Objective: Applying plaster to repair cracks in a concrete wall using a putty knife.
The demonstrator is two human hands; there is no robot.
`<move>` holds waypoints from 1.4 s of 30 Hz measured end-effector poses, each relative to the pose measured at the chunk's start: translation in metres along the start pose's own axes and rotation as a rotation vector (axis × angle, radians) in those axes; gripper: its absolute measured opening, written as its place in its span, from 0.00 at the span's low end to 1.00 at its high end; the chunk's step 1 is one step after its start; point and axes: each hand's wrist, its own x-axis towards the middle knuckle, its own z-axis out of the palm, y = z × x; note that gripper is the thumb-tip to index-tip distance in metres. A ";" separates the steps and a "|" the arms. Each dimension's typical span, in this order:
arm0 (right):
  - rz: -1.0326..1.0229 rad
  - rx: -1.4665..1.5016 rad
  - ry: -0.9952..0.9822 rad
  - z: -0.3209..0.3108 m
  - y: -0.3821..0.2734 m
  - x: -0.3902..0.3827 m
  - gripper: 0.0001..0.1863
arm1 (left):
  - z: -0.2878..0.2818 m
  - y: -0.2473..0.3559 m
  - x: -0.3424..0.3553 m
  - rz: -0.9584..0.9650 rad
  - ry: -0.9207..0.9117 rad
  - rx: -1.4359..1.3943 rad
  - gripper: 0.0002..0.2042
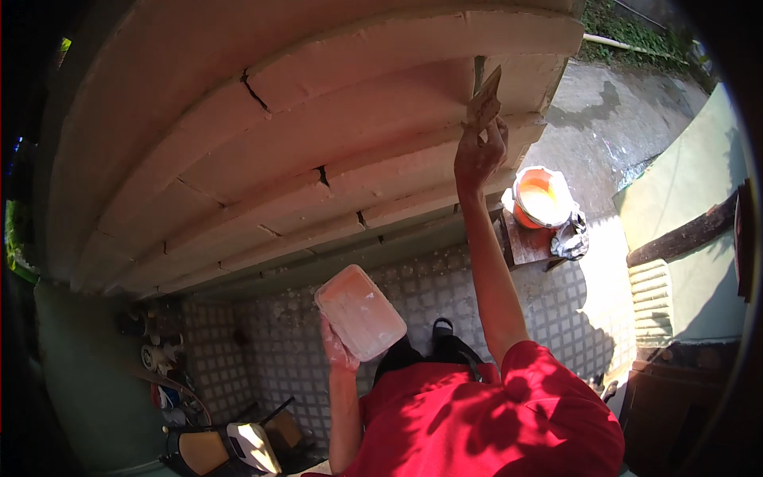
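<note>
Right hand [482,151]: While its arm stretched up and away from the body, this hand gripped a scraper [485,102] between thumb and fingers.
Scraper: It sat in the right hand, its pointed end directed upward near a dark gap [478,71] in the stepped plaster surface [381,171]; whether the blade touched could not be told.
Left hand [338,350]: Lower and nearer the body, it gripped the near side of a pale rectangular tub [362,312], its palm mostly hidden.
Tub: It was tilted in front of the red shirt [477,421], with whitish smears on the side that faced up.
Cracks: Others, such as a dark crack [322,176], broke the ledges left of the scraper.
Bucket: An orange bucket [520,216] with pale stuff in it stood on a low desk [528,250], a dark crumpled bag [569,237] just beside it.
Floor: Patterned tiles [413,286] lay below, with one sandal [443,326] showing.
Risks: The tub could have slipped, since one hand alone held it at its side. Pressing too hard with the scraper might have chipped the gap's edges, and a long overhead reach could have cost the person balance. A knock to the desk might have tipped the bucket.
</note>
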 end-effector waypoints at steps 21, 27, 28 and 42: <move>-0.155 -0.113 -0.216 0.101 -0.038 -0.094 0.16 | 0.000 0.019 0.002 0.024 0.023 0.005 0.26; -0.299 0.204 -0.407 0.100 -0.025 -0.126 0.18 | -0.003 0.022 0.000 0.039 -0.032 -0.013 0.27; -0.329 0.250 -0.425 0.095 -0.025 -0.125 0.18 | 0.001 0.022 -0.001 0.040 -0.026 -0.001 0.27; -0.122 -0.257 -0.129 0.015 -0.006 -0.044 0.25 | -0.003 0.007 -0.009 0.059 0.001 0.019 0.25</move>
